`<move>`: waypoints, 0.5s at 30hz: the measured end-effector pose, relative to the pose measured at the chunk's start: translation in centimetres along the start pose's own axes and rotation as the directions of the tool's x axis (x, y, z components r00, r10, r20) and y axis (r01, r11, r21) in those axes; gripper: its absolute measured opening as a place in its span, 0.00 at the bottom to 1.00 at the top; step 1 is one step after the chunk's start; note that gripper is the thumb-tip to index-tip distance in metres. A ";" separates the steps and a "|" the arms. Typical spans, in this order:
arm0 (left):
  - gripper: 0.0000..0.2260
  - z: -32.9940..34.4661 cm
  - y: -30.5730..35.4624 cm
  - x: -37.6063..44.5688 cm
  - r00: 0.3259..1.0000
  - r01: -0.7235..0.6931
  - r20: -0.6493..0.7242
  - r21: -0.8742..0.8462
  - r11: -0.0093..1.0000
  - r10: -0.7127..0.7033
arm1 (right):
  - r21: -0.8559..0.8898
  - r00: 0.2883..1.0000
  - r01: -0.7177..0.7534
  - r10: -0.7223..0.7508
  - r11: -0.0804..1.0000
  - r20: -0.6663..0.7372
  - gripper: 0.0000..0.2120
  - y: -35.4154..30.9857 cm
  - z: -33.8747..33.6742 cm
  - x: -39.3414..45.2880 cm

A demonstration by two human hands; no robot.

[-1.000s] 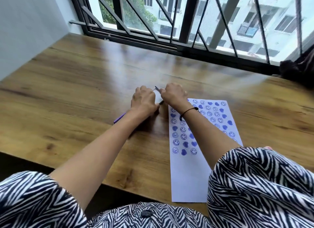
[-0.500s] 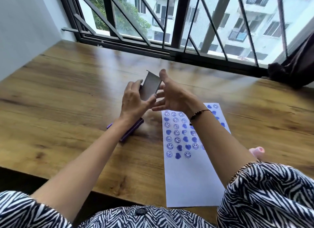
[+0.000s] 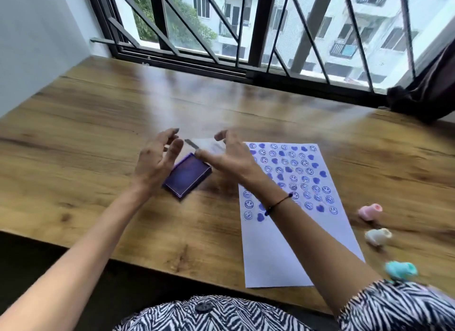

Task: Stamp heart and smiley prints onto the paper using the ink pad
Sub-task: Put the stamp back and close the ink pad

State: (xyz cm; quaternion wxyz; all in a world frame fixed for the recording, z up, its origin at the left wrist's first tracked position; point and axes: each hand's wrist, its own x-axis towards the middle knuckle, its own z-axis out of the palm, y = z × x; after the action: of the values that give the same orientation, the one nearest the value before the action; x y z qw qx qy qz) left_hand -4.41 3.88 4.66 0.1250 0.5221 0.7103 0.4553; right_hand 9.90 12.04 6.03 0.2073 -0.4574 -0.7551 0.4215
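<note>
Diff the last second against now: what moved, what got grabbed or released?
The ink pad went from covered under both hands to lying open on the table. Its lid came off, was raised, and now sits low by the right hand; blur hides the grip. The left hand has let go, fingers spread. The paper stayed put.
</note>
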 end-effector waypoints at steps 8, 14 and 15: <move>0.44 -1.7 -0.9 -3.0 0.956 0.176 0.238 -0.004 0.984 -0.170 | -0.326 0.951 0.228 -0.282 0.918 -0.130 0.31 1.1 4.8 -4.1; 0.28 -1.5 -0.9 -2.9 0.961 0.225 0.192 -0.140 0.964 -0.197 | -0.323 0.951 0.261 -0.300 0.910 -0.075 0.34 2.4 5.7 -5.1; 0.25 -1.5 -0.9 -2.9 0.959 0.239 0.191 -0.163 0.957 -0.207 | -0.319 0.953 0.259 -0.295 0.911 -0.066 0.34 2.5 5.8 -5.1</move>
State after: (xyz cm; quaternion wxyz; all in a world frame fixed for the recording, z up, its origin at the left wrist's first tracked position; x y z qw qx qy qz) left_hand -4.71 0.54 3.92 0.2844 0.4617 0.7062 0.4552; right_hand 9.72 5.60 1.10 0.2338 -0.3954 -0.8556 0.2387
